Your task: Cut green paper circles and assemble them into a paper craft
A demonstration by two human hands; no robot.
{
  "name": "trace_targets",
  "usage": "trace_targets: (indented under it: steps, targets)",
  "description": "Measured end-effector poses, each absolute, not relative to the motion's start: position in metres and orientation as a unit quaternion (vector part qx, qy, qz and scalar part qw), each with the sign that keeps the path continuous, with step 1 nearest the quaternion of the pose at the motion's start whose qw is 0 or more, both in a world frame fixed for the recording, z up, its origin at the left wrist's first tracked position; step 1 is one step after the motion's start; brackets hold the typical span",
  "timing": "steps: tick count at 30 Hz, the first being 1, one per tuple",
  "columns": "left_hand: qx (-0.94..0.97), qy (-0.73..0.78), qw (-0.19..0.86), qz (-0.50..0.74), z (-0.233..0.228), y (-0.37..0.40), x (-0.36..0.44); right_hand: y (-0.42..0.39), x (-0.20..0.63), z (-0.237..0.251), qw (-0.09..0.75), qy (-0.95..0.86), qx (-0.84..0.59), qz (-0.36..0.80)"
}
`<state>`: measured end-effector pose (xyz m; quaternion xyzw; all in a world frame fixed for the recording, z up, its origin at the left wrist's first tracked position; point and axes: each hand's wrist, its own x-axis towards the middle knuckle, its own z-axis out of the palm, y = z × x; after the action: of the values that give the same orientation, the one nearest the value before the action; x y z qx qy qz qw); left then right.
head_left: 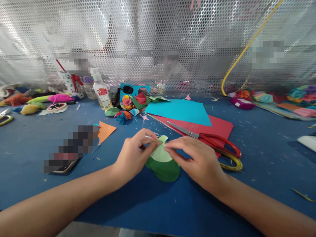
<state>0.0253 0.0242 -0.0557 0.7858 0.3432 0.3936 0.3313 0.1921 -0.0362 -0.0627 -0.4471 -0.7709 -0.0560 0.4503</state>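
Both hands are on the green paper piece [163, 163], just in front of the red-handled scissors [209, 140]. Left hand [132, 156] pinches its top edge from the left, right hand [197, 158] from the right, 2 grips meeting above the rounded lower lobe.
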Motion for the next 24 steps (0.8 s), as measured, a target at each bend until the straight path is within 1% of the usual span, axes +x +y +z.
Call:
trace_targets:
  steps: [4, 8, 10, 14, 16, 21, 24]
  targets:
    - [0.835, 0.288, 0.295, 0.364, -0.0527, 0.0213, 0.0235, -0.0373, 0.1938, -0.0622, 0.431, -0.786, -0.437, -0.072]
    - [0.87, 0.259, 0.267, 0.323, -0.0509, 0.0186, 0.0225, -0.039, 0.1943, -0.0605, 0.413, -0.774, -0.469, -0.1]
    - [0.88, 0.252, 0.253, 0.313, -0.0515, 0.0178, 0.0226, -0.0389, 0.1939, -0.0601, 0.416, -0.77, -0.475, -0.09]
    - [0.889, 0.253, 0.238, 0.297, -0.0536, 0.0175, 0.0235, -0.0375, 0.1922, -0.0616, 0.431, -0.764, -0.479, -0.033]
    - [0.886, 0.26, 0.248, 0.293, -0.0542, 0.0177, 0.0239, -0.037, 0.1912, -0.0629, 0.438, -0.75, -0.495, -0.013]
    - [0.85, 0.289, 0.326, 0.296, -0.0542, 0.0188, 0.0249, -0.0368, 0.189, -0.0633, 0.453, -0.713, -0.533, 0.047]
    - [0.829, 0.316, 0.34, 0.311, -0.0533, 0.0198, 0.0256, -0.0359, 0.1883, -0.0627, 0.471, -0.695, -0.535, 0.095]
